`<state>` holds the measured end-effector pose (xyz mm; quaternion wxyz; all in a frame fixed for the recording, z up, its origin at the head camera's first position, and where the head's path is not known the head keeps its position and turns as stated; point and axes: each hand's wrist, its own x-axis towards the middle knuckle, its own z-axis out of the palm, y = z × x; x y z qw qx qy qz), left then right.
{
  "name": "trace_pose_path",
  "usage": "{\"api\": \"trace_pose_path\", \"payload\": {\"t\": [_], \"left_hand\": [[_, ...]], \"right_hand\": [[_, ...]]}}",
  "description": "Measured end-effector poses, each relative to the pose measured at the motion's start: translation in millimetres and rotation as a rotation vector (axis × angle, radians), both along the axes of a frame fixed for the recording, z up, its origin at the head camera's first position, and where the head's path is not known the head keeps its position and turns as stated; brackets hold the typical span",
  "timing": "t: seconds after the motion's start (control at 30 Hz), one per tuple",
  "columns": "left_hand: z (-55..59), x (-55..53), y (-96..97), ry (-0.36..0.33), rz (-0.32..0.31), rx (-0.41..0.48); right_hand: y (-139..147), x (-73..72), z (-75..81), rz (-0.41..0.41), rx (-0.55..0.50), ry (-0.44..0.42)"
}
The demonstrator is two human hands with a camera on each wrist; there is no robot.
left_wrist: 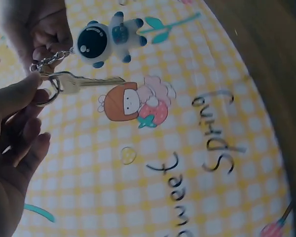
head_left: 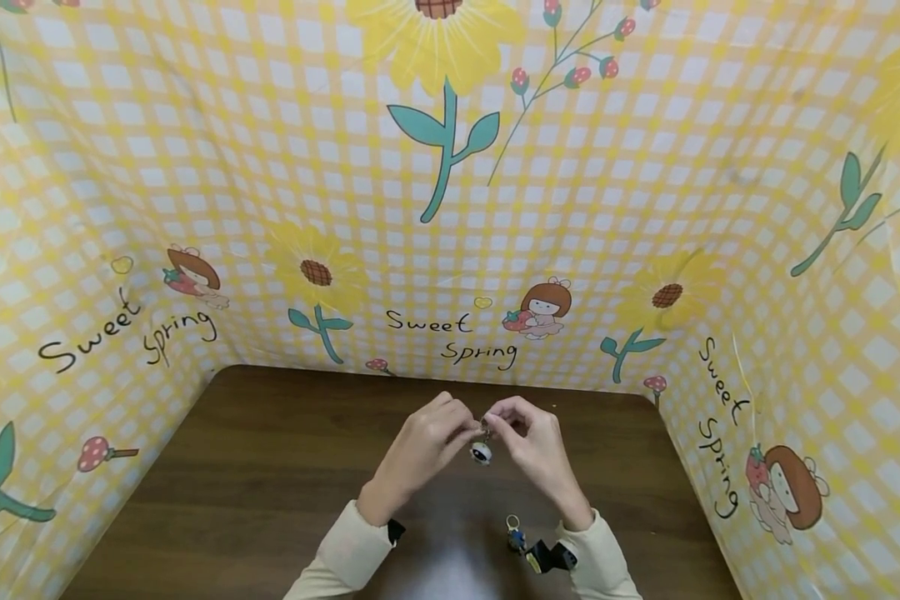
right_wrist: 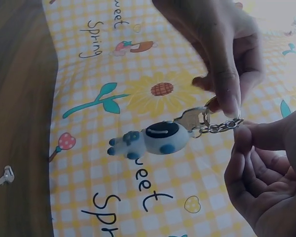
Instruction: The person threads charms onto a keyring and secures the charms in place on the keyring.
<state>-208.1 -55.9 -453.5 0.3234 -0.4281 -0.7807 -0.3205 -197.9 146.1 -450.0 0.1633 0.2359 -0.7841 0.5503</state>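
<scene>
Above the table, my left hand (head_left: 431,446) pinches a metal key ring (left_wrist: 53,100) between thumb and fingers. A key (left_wrist: 74,84) hangs from that ring. My right hand (head_left: 536,442) pinches the end of a short metal chain (right_wrist: 221,127) right beside the ring. From the chain dangles an astronaut figure (head_left: 482,452), white with a dark visor and blue details. Both hands' fingertips meet at the ring and chain, partly hiding where they join. In the right wrist view, the key shows behind the astronaut's head.
Another keychain (head_left: 515,537) with a ring and a blue figure lies on the brown table (head_left: 270,500) near the right wrist. A small silvery key (right_wrist: 6,175) lies on the tabletop in the right wrist view. A yellow checked cloth (head_left: 450,267) walls the back and sides.
</scene>
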Motion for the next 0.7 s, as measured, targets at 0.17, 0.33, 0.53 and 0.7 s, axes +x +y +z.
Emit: {"api": "trace_pose_path", "payload": {"t": [0.17,0.33,0.53,0.7], "left_hand": [[-2.7,-3.1,-6.0,-0.286,-0.116,0.171],[-5.6,-1.8,-7.0,-0.468,-0.213,0.266],[-8.3,-0.3,-5.2,-0.586,-0.264,0.361],[-5.2,-1.0,-5.3,-0.542,-0.262,0.299]], "right_hand": [[1.9,1.3,4.9,0.023,-0.044,-0.014],[3.2,0.6,6.7,0.028,-0.070,-0.042],[1.6,-1.1,3.5,0.020,-0.054,-0.046],[0.8,-2.3,0.3,0.019,-0.005,-0.019]]}}
